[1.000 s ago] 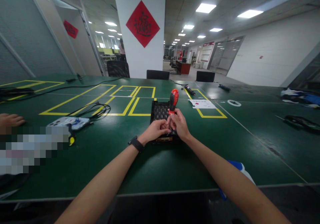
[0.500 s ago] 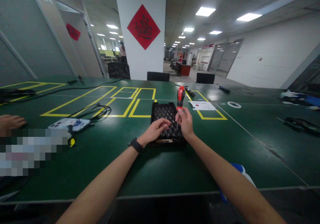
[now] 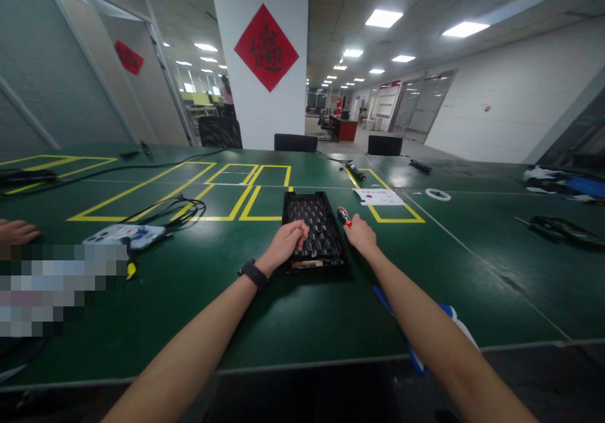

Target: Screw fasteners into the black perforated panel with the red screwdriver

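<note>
In the head view a shallow black plastic tray-like case (image 3: 326, 220) lies on the green table, its inside covered by a shiny patterned surface. My left hand (image 3: 288, 240) rests over its left side with the fingers curled together; whatever they may hold is hidden. Just right of the case, my right hand (image 3: 363, 236) is closed around a screwdriver (image 3: 343, 215) with a red and black handle. The handle's end points away and to the left, low over the table. Its shaft is hidden by the hand.
A phone-like device (image 3: 142, 236) with black cables lies left. White paper (image 3: 379, 197), a tape ring (image 3: 438, 195) and a dark tool (image 3: 562, 231) are at right. A blue and white item (image 3: 449, 312) lies beneath my right forearm. Another person's hand (image 3: 19, 231) rests far left.
My right hand has moved right, off the case, and lowered. The screwdriver has gone from upright to tilted low beside the case. My left hand has shifted slightly left, fingers curled more.
</note>
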